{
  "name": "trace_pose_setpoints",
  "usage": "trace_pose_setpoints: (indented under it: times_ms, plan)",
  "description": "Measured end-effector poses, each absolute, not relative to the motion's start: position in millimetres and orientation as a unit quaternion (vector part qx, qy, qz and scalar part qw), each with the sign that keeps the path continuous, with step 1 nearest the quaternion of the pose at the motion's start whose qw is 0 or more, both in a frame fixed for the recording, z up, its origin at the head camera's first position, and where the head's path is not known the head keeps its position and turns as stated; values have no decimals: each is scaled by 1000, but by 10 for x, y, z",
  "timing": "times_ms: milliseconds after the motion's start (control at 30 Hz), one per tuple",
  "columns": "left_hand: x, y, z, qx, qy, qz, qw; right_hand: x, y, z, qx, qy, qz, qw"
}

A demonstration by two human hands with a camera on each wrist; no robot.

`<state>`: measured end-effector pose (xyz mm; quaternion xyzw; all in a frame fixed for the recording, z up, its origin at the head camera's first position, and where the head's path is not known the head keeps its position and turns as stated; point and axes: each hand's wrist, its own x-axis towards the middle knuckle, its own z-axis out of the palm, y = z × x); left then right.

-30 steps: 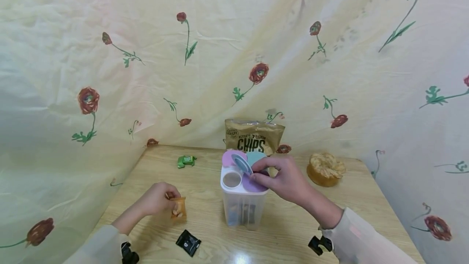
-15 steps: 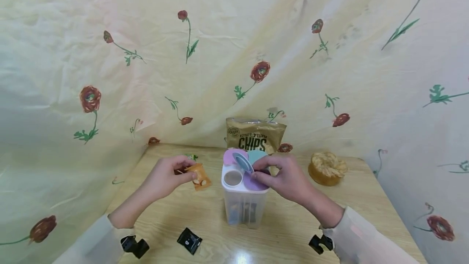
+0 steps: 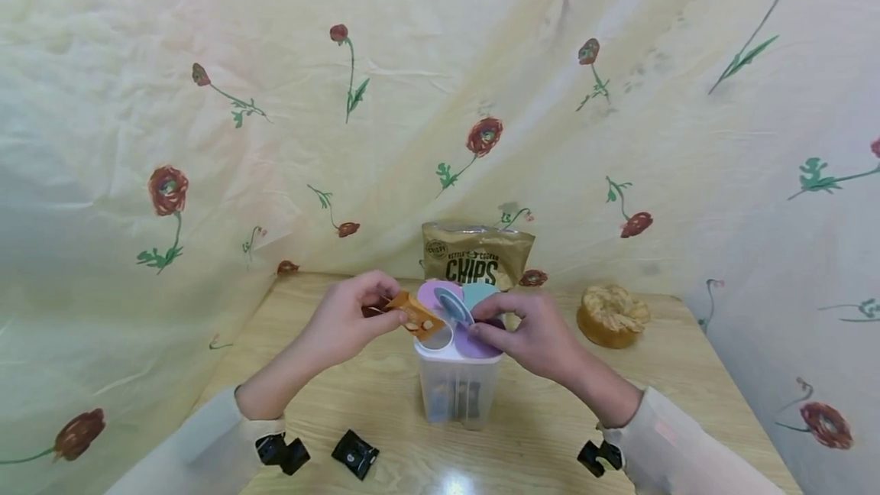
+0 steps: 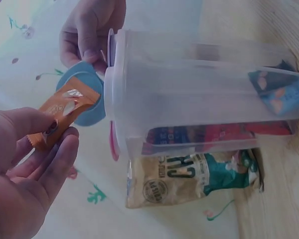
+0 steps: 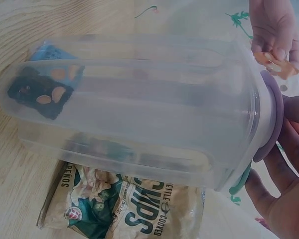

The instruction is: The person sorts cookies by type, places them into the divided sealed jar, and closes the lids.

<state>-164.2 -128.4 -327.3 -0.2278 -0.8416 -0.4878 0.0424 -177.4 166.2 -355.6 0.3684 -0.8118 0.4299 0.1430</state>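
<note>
My left hand pinches a small orange snack packet between thumb and fingers. The packet is just over the round opening at the front left of a translucent storage container. That opening's blue lid stands tilted up, pinched by my right hand from the right. Pink, green and purple lids cover the other openings. Through the container's wall, a blue packet and a dark packet show at the bottom. Red packets lie in another compartment.
A gold chips bag stands behind the container. To the right is a round bread-like cake. A black packet lies at the table's front left. Flower-printed cloth hangs around the table.
My left hand has lifted the orange packet from the table and carried it rightward to the opening. My right hand has stayed at the blue lid. The green packet is now hidden behind my left hand.
</note>
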Motion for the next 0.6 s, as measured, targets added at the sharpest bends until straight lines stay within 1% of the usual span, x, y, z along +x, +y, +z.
trace_pose_setpoints:
  times_ms: [300, 600]
  plan:
    - [-1680, -1129, -3373, -273, -854, -439, 54, -1776, 1660, -3564, 364, -816, 426, 142]
    - [-1708, -1083, -3359, -279, -865, -414, 51, -1775, 1651, -3552, 368, -814, 424, 145]
